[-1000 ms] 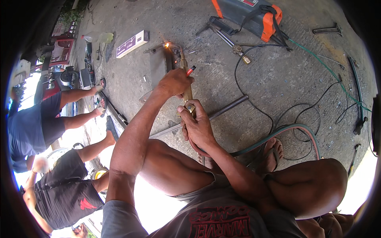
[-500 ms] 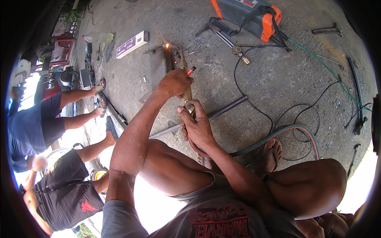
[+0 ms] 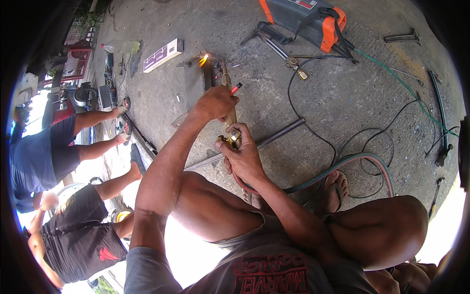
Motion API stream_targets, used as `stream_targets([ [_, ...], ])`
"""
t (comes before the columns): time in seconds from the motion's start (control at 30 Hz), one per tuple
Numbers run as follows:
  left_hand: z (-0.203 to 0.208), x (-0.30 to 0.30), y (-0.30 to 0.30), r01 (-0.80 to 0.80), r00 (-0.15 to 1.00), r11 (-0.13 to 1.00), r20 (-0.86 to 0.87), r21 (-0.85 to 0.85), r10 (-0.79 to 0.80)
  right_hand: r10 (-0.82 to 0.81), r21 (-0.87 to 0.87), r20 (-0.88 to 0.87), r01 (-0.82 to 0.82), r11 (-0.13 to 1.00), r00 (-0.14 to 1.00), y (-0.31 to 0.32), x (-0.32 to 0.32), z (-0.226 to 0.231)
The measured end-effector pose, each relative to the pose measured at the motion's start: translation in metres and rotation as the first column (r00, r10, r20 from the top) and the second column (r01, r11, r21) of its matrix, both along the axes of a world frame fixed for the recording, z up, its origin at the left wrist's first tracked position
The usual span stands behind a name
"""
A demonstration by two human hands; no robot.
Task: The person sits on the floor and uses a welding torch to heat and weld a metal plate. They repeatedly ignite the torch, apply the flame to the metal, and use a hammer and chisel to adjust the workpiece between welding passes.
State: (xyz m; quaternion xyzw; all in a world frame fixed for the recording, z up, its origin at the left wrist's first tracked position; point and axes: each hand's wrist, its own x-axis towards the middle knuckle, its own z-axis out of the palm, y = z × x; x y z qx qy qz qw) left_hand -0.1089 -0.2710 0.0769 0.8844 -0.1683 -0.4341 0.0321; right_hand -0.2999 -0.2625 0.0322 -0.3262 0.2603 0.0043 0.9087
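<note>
My left hand [image 3: 215,104] is wrapped round the handle of a brass gas torch [image 3: 226,77], with a red lighter [image 3: 236,89] sticking out of the same fist. At the valve end of the torch, my right hand [image 3: 245,156] grips the brass body, its thumb and fingers at the valve knobs [image 3: 223,140]. An orange-yellow flame [image 3: 203,60] burns at the bent tip, above the top end of a flat grey metal piece [image 3: 193,83] on the ground. Red and green hoses [image 3: 360,156] run from the right hand's side across to the right.
A long metal bar [image 3: 281,132] lies under the torch. Beyond are a white-and-purple box [image 3: 163,55], a bottle [image 3: 121,47], a regulator-like brass fitting [image 3: 292,62] and a grey-orange machine [image 3: 313,22]. Cables loop at right. Two people [image 3: 78,245] are at left.
The flame has grown longer and more orange, leaning down and left over the metal piece. My right thumb and fingers have shifted slightly at the valve knobs; my left hand stays put.
</note>
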Motion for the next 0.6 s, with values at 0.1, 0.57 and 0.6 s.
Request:
stream_targets([
  [0.1,-0.0007,-0.0005,0.0013,0.021,1.0,1.0,0.002,-0.006,-0.021,0.013,0.019,0.004,-0.013,1.0,1.0,0.0022,-0.0013,-0.006],
  [0.57,0.0004,-0.0034,-0.0026,-0.013,1.0,0.999,0.001,0.042,0.013,0.016,0.05,0.004,-0.016,0.999,1.0,0.0008,-0.002,-0.0045],
  [0.6,-0.0005,-0.0026,-0.0013,-0.018,1.0,0.999,0.001,0.034,0.018,0.018,0.055,0.003,-0.018,0.998,1.0,0.0006,-0.0017,-0.0036],
])
